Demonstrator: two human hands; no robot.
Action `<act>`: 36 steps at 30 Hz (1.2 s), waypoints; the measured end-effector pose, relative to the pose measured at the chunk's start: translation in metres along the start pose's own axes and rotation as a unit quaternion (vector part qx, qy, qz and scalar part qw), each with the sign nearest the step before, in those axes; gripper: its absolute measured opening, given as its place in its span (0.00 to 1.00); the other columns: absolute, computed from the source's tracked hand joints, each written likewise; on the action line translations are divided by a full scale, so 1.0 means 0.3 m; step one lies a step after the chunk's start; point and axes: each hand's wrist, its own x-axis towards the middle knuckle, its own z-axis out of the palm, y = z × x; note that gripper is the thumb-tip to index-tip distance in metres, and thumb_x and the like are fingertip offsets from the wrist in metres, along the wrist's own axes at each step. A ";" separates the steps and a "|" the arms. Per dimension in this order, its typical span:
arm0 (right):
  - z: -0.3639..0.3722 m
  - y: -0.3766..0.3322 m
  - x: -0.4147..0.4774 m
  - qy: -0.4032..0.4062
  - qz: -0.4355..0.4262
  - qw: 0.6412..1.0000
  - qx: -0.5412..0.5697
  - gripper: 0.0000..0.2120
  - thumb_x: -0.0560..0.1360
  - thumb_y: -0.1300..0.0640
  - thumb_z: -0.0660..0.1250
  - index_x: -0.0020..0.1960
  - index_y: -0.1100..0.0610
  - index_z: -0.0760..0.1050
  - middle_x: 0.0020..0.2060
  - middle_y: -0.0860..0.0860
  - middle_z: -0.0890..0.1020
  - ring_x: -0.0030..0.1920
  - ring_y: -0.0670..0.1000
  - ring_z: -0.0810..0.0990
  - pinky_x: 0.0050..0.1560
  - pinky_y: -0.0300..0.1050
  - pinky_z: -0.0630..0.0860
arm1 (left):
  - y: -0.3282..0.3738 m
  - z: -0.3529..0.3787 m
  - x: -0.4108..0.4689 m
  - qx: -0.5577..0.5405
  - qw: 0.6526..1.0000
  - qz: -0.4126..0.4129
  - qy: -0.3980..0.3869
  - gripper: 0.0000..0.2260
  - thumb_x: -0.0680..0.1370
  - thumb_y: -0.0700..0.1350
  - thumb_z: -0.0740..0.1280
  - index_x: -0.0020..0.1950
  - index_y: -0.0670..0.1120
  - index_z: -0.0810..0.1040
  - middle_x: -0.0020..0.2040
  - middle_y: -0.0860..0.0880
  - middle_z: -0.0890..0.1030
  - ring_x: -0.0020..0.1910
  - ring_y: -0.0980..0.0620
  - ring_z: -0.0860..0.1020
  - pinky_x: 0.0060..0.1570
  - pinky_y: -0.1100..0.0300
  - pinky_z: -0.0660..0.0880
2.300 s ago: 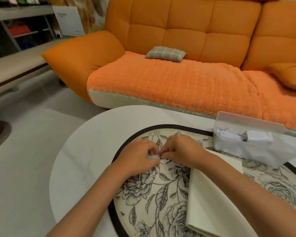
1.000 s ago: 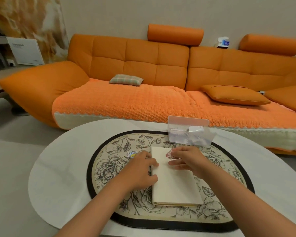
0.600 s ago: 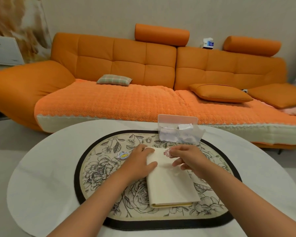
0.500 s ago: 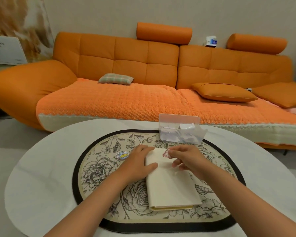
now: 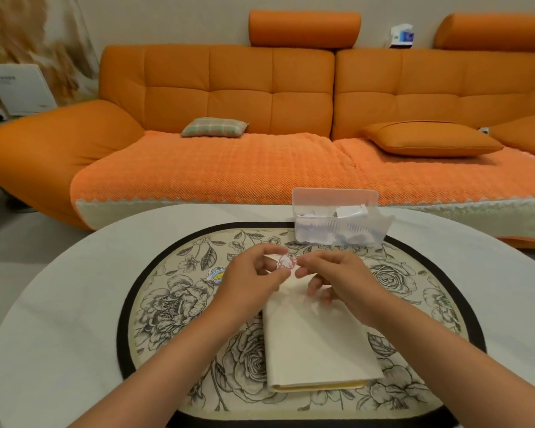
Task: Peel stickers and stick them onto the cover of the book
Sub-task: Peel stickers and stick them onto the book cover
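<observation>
A cream book (image 5: 318, 341) lies closed on the floral mat (image 5: 167, 307). At the book's far end is a small pink-and-white sticker (image 5: 285, 262). My right hand (image 5: 337, 279) pinches the sticker's right edge between thumb and forefinger, its other fingers touching the cover. My left hand (image 5: 250, 279) is raised off the book, with forefinger and thumb loosely curved around the sticker's left side. Whether the sticker lies flat on the cover is unclear.
A blue-and-yellow sticker (image 5: 217, 274) lies on the mat left of my left hand. A clear plastic box (image 5: 337, 223) of paper pieces stands behind the book. The mat sits on a white oval table (image 5: 59, 319); an orange sofa (image 5: 260, 143) is beyond.
My left hand has lifted off the book's left edge and come up beside the sticker. My right hand stays at the sticker. The camera has shifted slightly.
</observation>
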 end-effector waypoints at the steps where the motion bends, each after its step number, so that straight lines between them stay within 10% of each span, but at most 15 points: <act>1: 0.000 0.001 0.001 -0.002 -0.007 1.000 -0.017 0.07 0.76 0.56 0.72 0.50 0.60 0.84 0.43 0.55 0.86 0.32 0.52 0.80 0.29 0.44 0.68 | -0.004 -0.003 0.001 0.007 1.000 0.002 -0.002 0.12 0.74 0.43 0.75 0.52 0.59 0.82 0.38 0.52 0.81 0.37 0.48 0.81 0.42 0.57 0.79; 13: 0.011 -0.014 -0.020 0.078 -0.159 0.954 -0.243 0.04 0.73 0.55 0.73 0.39 0.50 0.84 0.35 0.45 0.85 0.31 0.44 0.80 0.38 0.46 0.79 | 0.025 0.019 -0.021 0.026 1.000 0.013 -0.006 0.04 0.77 0.46 0.72 0.43 0.51 0.83 0.39 0.55 0.86 0.38 0.59 0.81 0.45 0.54 0.79; 24: 0.005 0.018 -0.019 0.199 -0.429 0.744 -0.473 0.06 0.72 0.49 0.70 0.37 0.47 0.81 0.33 0.40 0.81 0.28 0.40 0.67 0.28 0.34 0.65 | 0.039 0.054 -0.029 0.026 0.998 0.035 0.043 0.08 0.76 0.43 0.71 0.36 0.52 0.82 0.33 0.55 0.83 0.32 0.60 0.78 0.36 0.63 0.75; 29: 0.021 -0.035 -0.036 0.043 -0.207 0.953 -0.217 0.06 0.75 0.56 0.72 0.40 0.52 0.85 0.31 0.44 0.84 0.28 0.45 0.77 0.30 0.34 0.70 | 0.030 0.024 -0.022 -0.004 0.999 0.035 0.031 0.07 0.77 0.42 0.70 0.39 0.50 0.82 0.36 0.51 0.84 0.35 0.53 0.80 0.43 0.52 0.79; 36: 0.005 -0.043 -0.030 -0.015 -0.093 0.991 -0.095 0.03 0.73 0.57 0.75 0.43 0.57 0.87 0.40 0.56 0.86 0.32 0.50 0.78 0.28 0.41 0.68 | 0.035 -0.008 -0.019 -0.010 0.998 0.060 -0.011 0.06 0.78 0.41 0.70 0.42 0.47 0.82 0.38 0.50 0.85 0.36 0.52 0.80 0.41 0.56 0.78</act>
